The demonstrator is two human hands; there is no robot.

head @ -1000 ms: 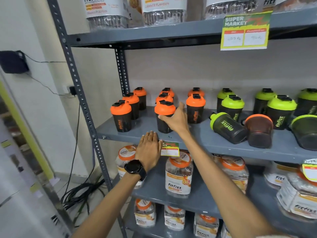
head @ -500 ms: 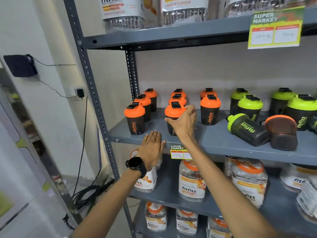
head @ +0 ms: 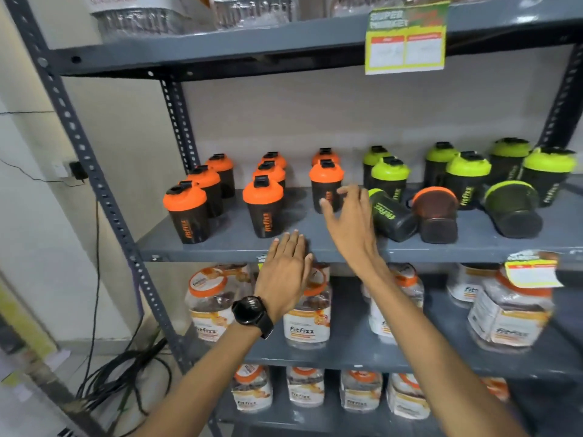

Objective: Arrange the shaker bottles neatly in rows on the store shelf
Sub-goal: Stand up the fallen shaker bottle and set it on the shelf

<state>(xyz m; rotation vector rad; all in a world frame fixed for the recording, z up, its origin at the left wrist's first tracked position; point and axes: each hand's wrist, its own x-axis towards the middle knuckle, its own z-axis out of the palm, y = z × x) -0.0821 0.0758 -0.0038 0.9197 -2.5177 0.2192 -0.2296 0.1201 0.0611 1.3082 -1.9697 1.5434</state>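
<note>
Orange-lidded black shaker bottles stand upright in rows on the grey shelf (head: pixel 331 247), the front middle one (head: pixel 264 208) free of any hand. Upright green-lidded shakers (head: pixel 467 178) fill the right side. A green-lidded shaker (head: pixel 389 216), an orange-rimmed one (head: pixel 437 212) and a dark one (head: pixel 512 209) lie on their sides there. My right hand (head: pixel 350 222) hovers open over the shelf, between an upright orange shaker (head: pixel 325 184) and the lying green-lidded one, holding nothing. My left hand (head: pixel 285 272), wearing a black watch, rests flat with spread fingers at the shelf's front edge.
Clear jars with orange lids (head: pixel 304 313) fill the two lower shelves. Price tags hang from the upper shelf (head: pixel 407 39) and at the right (head: pixel 533 272). A perforated steel upright (head: pixel 104 197) stands at the left, with black cables (head: pixel 126 383) on the floor.
My right hand has let go of the front middle orange shaker and moved right toward the lying bottles. My left hand has stayed at the shelf edge. The view shifted right.
</note>
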